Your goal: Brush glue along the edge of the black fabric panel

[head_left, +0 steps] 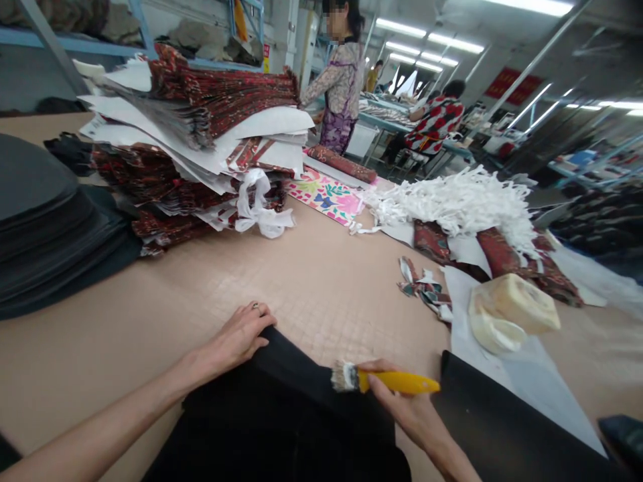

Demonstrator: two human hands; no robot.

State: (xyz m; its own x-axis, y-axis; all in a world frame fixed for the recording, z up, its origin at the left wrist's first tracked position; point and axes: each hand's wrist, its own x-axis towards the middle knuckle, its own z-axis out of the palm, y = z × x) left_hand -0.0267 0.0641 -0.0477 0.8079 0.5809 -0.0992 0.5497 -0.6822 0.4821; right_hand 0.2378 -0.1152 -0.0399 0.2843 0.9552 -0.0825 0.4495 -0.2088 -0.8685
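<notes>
Cutting table; patterned fabric stack far left; white strip heap right; black fabric piece at near edge, left hand flat on it, fingers spread; right hand clasping yellow-handled brush, bristles touching the black piece.

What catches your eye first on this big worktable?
Nearest, the right hand holds a yellow-handled brush against a black sheet, which the left hand presses flat. Behind, to the left, a tall stack of red patterned pieces and white paper leans over the table. To the right lies a heap of white strips.
</notes>
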